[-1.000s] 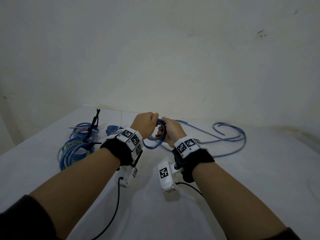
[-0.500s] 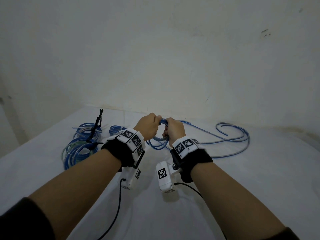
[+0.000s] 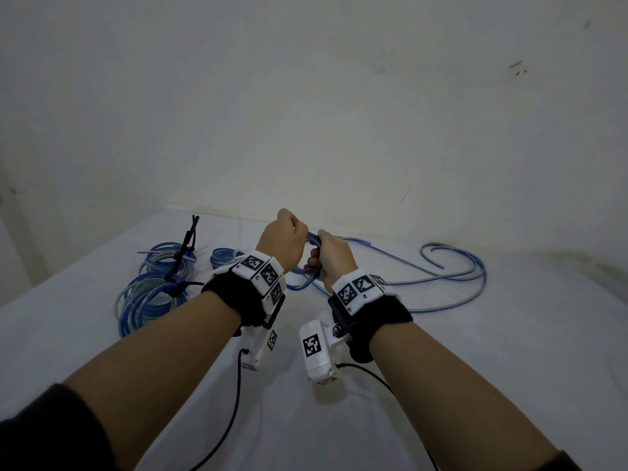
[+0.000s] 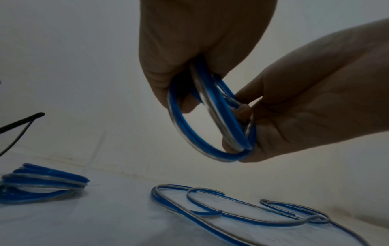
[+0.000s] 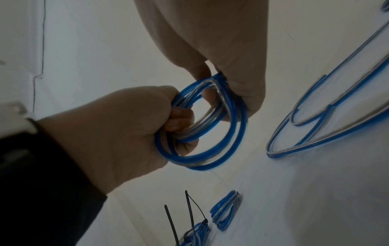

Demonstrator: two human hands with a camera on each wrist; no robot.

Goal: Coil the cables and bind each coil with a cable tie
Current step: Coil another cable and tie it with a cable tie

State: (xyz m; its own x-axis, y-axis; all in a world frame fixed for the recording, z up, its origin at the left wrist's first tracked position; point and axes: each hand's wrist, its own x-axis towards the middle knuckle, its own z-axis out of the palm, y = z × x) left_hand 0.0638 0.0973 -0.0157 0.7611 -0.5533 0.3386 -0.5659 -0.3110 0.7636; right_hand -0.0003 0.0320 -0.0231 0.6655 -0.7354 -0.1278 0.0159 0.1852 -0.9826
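Observation:
A small coil of blue and clear cable [image 3: 304, 279] hangs in the air between both hands above the white table [image 3: 492, 351]. My left hand [image 3: 296, 233] grips the coil's top left side with curled fingers. My right hand [image 3: 317, 258] grips its right side, thumb through the loop. In the left wrist view the coil [image 4: 189, 133] shows several turns between left hand [image 4: 185, 93] and right hand [image 4: 244, 119]. The right wrist view shows the same coil [image 5: 231, 141] held by right hand [image 5: 221, 86] and left hand [image 5: 179, 123]. The cable's loose tail [image 3: 452, 277] trails right across the table.
Bound blue coils [image 3: 149, 297] lie at the left, with black cable ties [image 3: 185, 246] sticking up from them. A smaller coil [image 3: 222, 258] lies behind my left wrist. The wall [image 3: 339, 130] rises close behind the table's far edge.
Both hands keep hold of the coil and have lifted it slightly. The left hand now sits a little higher than the right.

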